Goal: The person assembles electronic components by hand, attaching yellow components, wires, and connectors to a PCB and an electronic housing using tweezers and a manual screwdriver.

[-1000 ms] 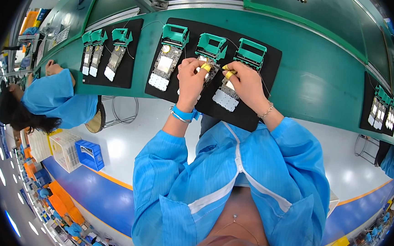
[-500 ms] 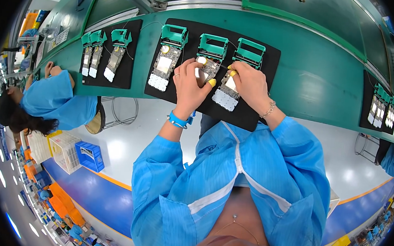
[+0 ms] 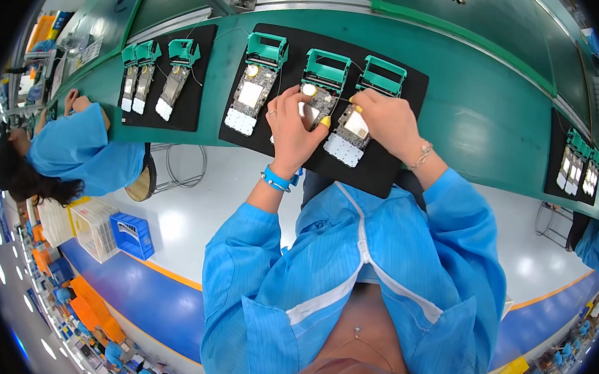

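On a black mat point(image 3: 402, 135) lie three printed circuit boards with white lower ends, each attached to a green plastic housing. My left hand point(image 3: 295, 132) grips the middle circuit board point(image 3: 323, 103) by its sides, thumb on the right edge, covering much of it. A yellow cover sits on the thumb tip. My right hand point(image 3: 389, 121) is pinched just right of that board, above the right circuit board point(image 3: 347, 149); something thin reaches from its fingertips toward the middle board, too fine to name. The middle green housing point(image 3: 326, 66) stands behind the boards. Untouched at left is another circuit board point(image 3: 241, 120).
A second black mat point(image 3: 194, 89) with similar boards lies to the left, and a third such mat point(image 3: 557, 178) far right. A person in a blue smock point(image 3: 73, 150) sits at left. Behind that person are a blue crate point(image 3: 131, 236) and a white crate point(image 3: 95, 232).
My right hand has shifted slightly right, with its fingertips still near the middle board. My left hand stays on that board. The whole view has moved a little.
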### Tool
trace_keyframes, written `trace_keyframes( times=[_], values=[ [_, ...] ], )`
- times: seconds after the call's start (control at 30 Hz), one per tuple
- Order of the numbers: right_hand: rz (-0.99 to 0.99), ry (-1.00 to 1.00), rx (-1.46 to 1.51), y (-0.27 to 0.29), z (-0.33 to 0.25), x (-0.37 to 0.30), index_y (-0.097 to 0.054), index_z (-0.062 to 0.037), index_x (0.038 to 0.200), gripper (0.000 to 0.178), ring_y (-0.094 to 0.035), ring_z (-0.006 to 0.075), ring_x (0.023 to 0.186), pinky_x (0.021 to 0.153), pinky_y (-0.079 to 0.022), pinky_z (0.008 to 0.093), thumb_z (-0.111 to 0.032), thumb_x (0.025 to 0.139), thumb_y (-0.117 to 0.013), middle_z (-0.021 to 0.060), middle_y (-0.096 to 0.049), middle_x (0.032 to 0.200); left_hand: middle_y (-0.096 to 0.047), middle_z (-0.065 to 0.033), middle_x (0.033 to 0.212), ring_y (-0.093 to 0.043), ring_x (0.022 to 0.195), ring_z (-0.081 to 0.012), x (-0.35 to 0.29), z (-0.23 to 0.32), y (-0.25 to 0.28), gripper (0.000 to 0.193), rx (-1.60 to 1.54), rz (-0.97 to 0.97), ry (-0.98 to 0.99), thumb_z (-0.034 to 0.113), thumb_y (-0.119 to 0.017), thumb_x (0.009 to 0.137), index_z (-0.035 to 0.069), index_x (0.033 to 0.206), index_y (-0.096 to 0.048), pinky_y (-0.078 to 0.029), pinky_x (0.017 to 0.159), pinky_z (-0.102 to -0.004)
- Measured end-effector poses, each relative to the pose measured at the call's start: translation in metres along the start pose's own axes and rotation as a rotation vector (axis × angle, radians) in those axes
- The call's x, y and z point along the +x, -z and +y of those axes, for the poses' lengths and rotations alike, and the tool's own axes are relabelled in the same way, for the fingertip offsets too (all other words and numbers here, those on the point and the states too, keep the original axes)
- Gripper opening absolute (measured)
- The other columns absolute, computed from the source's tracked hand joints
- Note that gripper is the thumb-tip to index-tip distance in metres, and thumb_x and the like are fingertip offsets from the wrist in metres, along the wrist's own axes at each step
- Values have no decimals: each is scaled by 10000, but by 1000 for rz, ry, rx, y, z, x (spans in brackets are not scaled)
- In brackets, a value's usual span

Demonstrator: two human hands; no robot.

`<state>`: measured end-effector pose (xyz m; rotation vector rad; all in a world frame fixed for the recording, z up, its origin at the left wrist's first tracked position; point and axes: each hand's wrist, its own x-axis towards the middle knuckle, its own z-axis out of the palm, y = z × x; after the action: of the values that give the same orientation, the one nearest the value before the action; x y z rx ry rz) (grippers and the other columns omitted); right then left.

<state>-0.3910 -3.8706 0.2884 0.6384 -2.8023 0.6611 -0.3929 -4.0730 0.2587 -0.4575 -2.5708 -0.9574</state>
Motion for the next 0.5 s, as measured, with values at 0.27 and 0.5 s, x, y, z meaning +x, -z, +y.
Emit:
trace_keyframes(
  times=[0.27,0.5],
  values=[
    [-33,316,-175,14,18,16,-561,-106,876,118,-606,238,643,533,-490,329,-154,776,-604,36,-566,788,-484,-115,1201,-412,1103,-329,2,-1,2,529,-16,-37,-27,136,-720,585,65,1061,-499,-301,927,-436],
    [-8,111,-42,-1,4,-1,-552,-88,902,144,-605,246,634,511,-488,342,-123,769,-595,54,-571,833,-484,-114,1202,-411,1104,-330,1,0,0,524,-21,-14,-13,133,-718,584,68,1056,-498,-302,926,-439]
  ],
)
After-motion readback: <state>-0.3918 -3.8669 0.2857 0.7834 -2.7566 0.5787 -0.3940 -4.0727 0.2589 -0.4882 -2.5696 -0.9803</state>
